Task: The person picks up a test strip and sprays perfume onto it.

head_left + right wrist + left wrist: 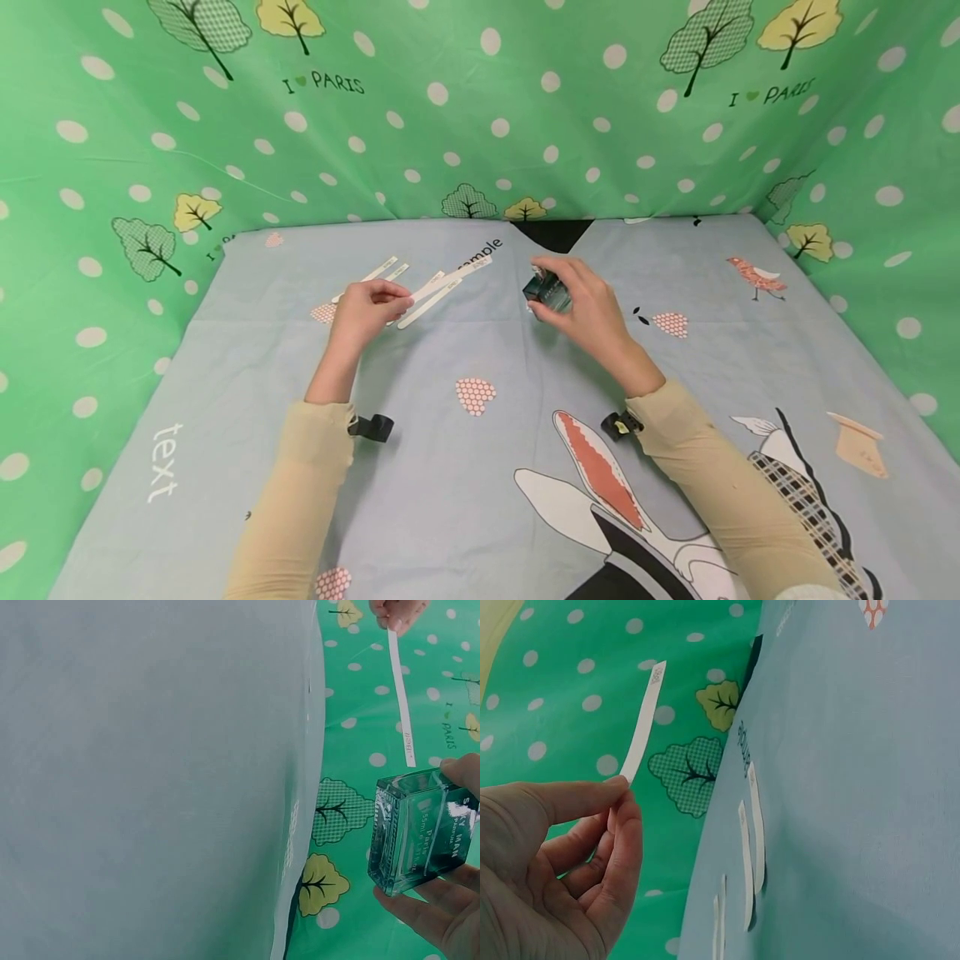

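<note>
Between thumb and fingertips, my left hand [367, 312] pinches a white perfume test strip [643, 727] by one end. The strip slants up and toward the right, with small print at its free tip. My right hand [588, 308] grips a green glass perfume bottle [420, 829] by its sides, tilted above the table. In the right wrist view, lettering shows on the bottle's face, and the strip's tip is close to it but apart. More paper strips [747, 866] lie on the cloth under and beside the left hand, which hides part of them in the head view.
A grey-blue printed cloth [420, 467] covers the table, with hearts, a bird and a rabbit on it. Green dotted curtain [420, 142] hangs behind and on both sides. Black wrist cameras [375, 428] are strapped at both sleeves.
</note>
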A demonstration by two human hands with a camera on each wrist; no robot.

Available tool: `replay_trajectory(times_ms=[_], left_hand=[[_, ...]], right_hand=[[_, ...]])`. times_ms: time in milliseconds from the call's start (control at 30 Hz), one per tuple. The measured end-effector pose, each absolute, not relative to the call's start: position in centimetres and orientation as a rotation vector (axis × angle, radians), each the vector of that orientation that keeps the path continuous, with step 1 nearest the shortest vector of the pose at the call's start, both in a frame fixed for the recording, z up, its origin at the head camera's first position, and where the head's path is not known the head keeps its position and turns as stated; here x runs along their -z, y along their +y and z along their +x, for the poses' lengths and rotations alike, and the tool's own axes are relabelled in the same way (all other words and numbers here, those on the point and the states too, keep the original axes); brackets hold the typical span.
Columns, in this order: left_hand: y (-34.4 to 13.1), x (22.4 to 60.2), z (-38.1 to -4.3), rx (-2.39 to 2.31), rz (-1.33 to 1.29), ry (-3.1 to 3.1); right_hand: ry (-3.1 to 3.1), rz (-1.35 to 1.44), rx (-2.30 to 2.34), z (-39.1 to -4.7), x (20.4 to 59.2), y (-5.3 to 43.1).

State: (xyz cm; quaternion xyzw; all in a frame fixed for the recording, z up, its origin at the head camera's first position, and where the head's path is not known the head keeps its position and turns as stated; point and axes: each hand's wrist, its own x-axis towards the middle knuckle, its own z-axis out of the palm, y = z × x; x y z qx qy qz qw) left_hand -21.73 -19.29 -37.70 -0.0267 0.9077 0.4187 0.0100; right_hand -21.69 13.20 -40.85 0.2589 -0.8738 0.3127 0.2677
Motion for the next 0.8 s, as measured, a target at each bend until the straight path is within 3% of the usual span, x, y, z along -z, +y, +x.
replay_trajectory(times_ms=[800], left_hand=[[-18.57,37.75,-21.61,-1.331,-0.066,2.817]], right_hand=[[-2.367,0.697,-0.849,-21.5,40.65,13.13]])
